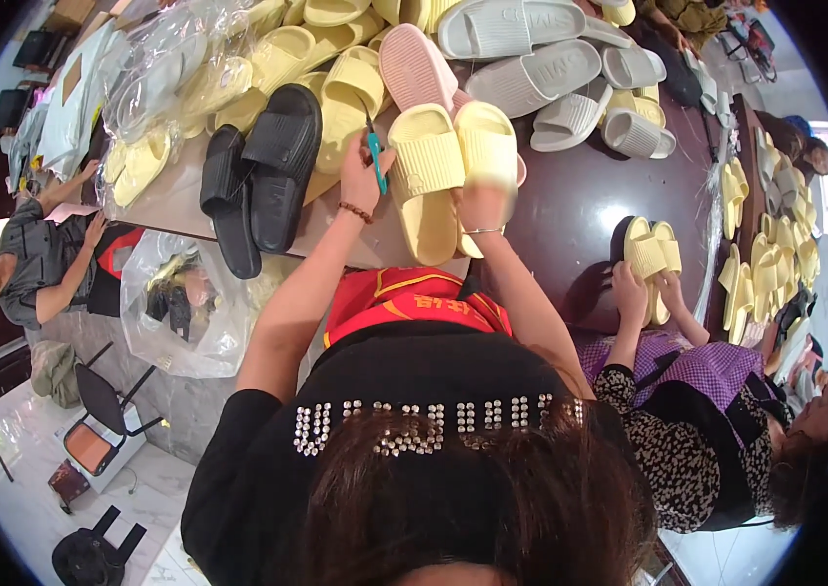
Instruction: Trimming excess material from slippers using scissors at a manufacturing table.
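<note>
My left hand [363, 181], with a beaded bracelet at the wrist, is closed around teal-handled thread snips [377, 156]. Their dark tip points away from me. Just right of them is a pale yellow slide slipper [426, 161], toe end away from me, its footbed reaching toward my lap. Beside it stands a second yellow slipper [488, 137], gripped by my right hand [484, 207]; the fingers are partly hidden and blurred. Behind this pair lies a pink slipper [418, 66]. A pair of black slippers [277, 161] rests left of my left hand.
Several grey slippers [531, 76] and yellow slippers [351, 83] cover the far part of the dark table [580, 195]. Clear plastic bags [165, 68] lie at left. On the right, a co-worker's hands [632, 293] hold yellow slippers [650, 249]. Another person [38, 259] is at left.
</note>
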Motion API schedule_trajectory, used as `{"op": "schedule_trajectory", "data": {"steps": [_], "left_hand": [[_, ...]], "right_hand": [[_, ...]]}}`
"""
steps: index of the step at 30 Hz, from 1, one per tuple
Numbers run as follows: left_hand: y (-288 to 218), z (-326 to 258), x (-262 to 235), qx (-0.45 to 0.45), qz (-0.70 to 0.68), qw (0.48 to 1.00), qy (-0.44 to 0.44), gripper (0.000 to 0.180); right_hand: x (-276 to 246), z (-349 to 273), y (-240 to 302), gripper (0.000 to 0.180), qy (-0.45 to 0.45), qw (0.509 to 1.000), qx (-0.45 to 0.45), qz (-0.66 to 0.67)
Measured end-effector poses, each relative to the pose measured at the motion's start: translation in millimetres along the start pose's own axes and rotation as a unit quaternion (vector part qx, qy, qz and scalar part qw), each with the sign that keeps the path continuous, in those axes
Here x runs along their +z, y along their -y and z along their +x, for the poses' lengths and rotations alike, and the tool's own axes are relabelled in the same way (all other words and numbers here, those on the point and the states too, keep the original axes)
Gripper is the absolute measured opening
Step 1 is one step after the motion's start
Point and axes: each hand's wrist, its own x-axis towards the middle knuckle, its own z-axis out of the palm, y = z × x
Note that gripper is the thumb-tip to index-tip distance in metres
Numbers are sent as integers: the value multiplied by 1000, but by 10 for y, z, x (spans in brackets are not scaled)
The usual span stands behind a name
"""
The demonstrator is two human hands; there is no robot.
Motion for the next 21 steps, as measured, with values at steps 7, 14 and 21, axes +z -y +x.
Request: {"op": "schedule_trajectory", "data": {"steps": [7, 14, 21], "left_hand": [[22, 245, 66, 7, 55, 998, -18, 50], [43, 403, -13, 65, 152, 986, -6, 51], [10, 31, -270, 30, 127, 991, -6, 52]], "right_hand": [[-80, -11, 29, 45, 39, 999, -3, 5], [76, 44, 169, 46, 37, 998, 42, 37], [122, 333, 231, 48, -22, 967, 227, 115]]}}
